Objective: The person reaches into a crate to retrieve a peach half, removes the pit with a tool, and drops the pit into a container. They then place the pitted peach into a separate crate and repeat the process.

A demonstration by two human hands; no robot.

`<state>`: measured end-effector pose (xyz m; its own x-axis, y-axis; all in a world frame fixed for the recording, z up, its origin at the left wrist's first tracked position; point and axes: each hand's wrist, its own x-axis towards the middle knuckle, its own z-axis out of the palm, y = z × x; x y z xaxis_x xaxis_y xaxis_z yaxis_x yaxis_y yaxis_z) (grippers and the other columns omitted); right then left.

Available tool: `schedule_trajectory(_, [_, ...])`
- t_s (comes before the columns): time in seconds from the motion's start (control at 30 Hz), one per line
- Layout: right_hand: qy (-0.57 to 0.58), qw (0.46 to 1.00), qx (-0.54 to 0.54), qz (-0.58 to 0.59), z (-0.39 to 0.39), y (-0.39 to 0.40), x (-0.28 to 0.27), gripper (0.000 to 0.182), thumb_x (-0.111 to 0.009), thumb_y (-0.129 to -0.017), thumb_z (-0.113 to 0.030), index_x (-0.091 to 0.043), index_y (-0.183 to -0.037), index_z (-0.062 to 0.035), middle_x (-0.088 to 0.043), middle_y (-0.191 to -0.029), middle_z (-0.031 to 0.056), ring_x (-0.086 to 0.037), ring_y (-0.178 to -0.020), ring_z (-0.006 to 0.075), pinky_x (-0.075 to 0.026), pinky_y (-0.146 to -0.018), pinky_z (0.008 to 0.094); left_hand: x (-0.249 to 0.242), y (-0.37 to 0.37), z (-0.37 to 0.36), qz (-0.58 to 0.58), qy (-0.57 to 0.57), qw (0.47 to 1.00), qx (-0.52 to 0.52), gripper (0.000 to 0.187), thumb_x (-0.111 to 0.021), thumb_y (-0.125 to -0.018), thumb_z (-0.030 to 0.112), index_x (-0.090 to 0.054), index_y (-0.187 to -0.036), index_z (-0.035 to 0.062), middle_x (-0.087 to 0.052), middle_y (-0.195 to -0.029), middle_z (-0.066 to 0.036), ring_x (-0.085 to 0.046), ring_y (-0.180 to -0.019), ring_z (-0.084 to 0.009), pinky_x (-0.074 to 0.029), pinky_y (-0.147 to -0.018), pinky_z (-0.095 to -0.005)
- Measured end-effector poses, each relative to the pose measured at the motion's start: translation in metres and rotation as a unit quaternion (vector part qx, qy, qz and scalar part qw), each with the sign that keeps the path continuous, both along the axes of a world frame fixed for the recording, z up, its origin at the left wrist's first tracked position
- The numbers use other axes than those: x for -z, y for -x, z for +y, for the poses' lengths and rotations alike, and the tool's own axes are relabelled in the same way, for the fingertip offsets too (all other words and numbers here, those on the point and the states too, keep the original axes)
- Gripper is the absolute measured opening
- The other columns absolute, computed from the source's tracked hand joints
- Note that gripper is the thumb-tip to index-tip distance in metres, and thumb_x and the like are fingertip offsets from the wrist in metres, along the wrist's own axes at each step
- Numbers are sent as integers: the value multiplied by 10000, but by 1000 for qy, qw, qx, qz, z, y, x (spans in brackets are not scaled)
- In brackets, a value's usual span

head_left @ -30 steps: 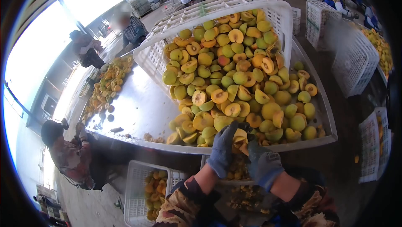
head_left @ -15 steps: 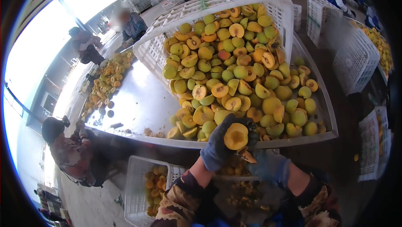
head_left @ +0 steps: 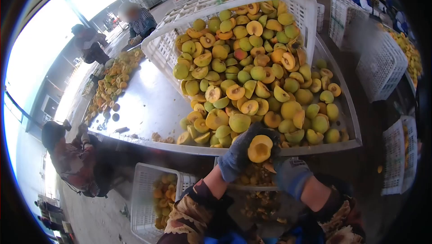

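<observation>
My left hand [head_left: 240,150], in a dark blue-grey glove, grips a halved yellow peach [head_left: 260,148] with its hollowed cut face turned up toward me. Close beside it, my right hand [head_left: 292,176] is gloved too, its fingers curled near the fruit. A thin orange-brown piece shows at its fingertips; I cannot tell what it is. Both hands are just in front of the metal table's near edge [head_left: 310,149]. Beyond them, a large heap of peach halves [head_left: 243,80] spills from a tipped white plastic crate [head_left: 308,28].
Below my hands is a container with fruit scraps [head_left: 256,176]. A white crate of peach pieces [head_left: 139,199] stands on the floor at left. More halves [head_left: 112,82] lie at the table's far left. One co-worker [head_left: 74,158] sits at left; white crates [head_left: 382,64] stand at right.
The held peach half has shifted slightly right and turned, showing its hollow more fully. My right hand has come a little closer beneath it, and the orange-brown piece shows less.
</observation>
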<state>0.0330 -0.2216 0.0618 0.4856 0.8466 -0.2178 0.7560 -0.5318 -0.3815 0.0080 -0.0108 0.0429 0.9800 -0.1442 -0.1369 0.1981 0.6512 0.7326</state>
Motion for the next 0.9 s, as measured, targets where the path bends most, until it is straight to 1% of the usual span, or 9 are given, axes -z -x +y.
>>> schedule_trajectory(0.1, [65, 998, 6, 25, 3, 0, -3, 402, -553, -889, -235, -588, -1289, -253, -689, -1009, 181, -669, -925, 378, -523, -813, 482, 8, 4, -14, -73, -124, 989, -13, 495, -388, -1065, 400, -566, -1238, -28, -657, -1155, -138, -645, -1064, -205, -521, -946, -349])
schedule_trajectory(0.13, [90, 995, 10, 29, 4, -1, -2, 400, -549, -890, -227, -588, -1287, -254, -690, -1005, 181, -670, -927, 376, -524, -812, 483, 1, 8, -17, -218, -404, 884, -91, 452, -413, -1062, 358, -559, -1238, -31, -658, -1148, -145, -644, -1068, -207, -522, -951, -357])
schedule_trajectory(0.2, [150, 988, 20, 30, 8, -4, 6, 399, -542, -890, -211, -589, -1284, -253, -691, -1020, 179, -672, -937, 372, -524, -812, 485, -3, 12, -18, -166, -197, 961, -103, 362, -473, -1040, 229, -518, -1284, -35, -637, -1207, -153, -639, -1082, -212, -527, -964, -344])
schedule_trajectory(0.27, [117, 992, 28, 28, 6, -3, 6, 406, -545, -884, -202, -585, -1285, -256, -691, -1034, 178, -675, -939, 369, -527, -802, 484, -9, 11, -10, -143, -216, 958, -121, 353, -532, -1012, 160, -523, -1309, -29, -650, -1179, -153, -648, -1055, -205, -547, -929, -320])
schedule_trajectory(0.37, [91, 995, 29, 9, 6, -1, -3, 397, -551, -877, -191, -600, -1267, -243, -693, -1044, 172, -678, -936, 363, -532, -790, 480, -63, 12, 13, -20, -227, 971, 74, 402, -549, -1007, 216, -540, -1317, -40, -672, -1105, -136, -648, -1047, -191, -543, -907, -324])
schedule_trajectory(0.5, [48, 997, 65, -10, 4, -2, 10, 333, -563, -868, -186, -659, -1187, -170, -699, -1033, 162, -681, -935, 358, -537, -785, 469, -77, 32, -19, -142, -707, 674, 160, 508, -584, -954, 364, -543, -1375, 82, -671, -1087, -226, -665, -1006, -337, -523, -884, -435])
schedule_trajectory(0.63, [82, 993, 80, -13, 6, 1, -5, 280, -575, -865, -199, -696, -1099, -104, -703, -1021, 163, -683, -938, 355, -540, -790, 459, -73, 37, -41, -78, -852, 496, 147, 435, -580, -922, 372, -579, -1278, 121, -653, -981, -186, -649, -928, -362, -521, -786, -488])
schedule_trajectory(0.83, [19, 999, 43, 3, 4, 12, -22, 240, -560, -861, -174, -728, -999, -75, -720, -957, 173, -703, -887, 358, -542, -720, 503, -79, 52, -33, -91, -828, 540, 119, 398, -635, -871, 417, -628, -1126, 110, -648, -984, -172, -639, -938, -373, -510, -801, -483])
schedule_trajectory(0.9, [-15, 997, 70, 3, 4, 15, -26, 257, -536, -886, -181, -708, -1032, -57, -718, -931, 175, -701, -859, 358, -540, -708, 502, -82, 61, -39, -70, -869, 484, 73, 338, -674, -838, 417, -665, -1033, 141, -641, -964, -138, -632, -961, -347, -510, -792, -477])
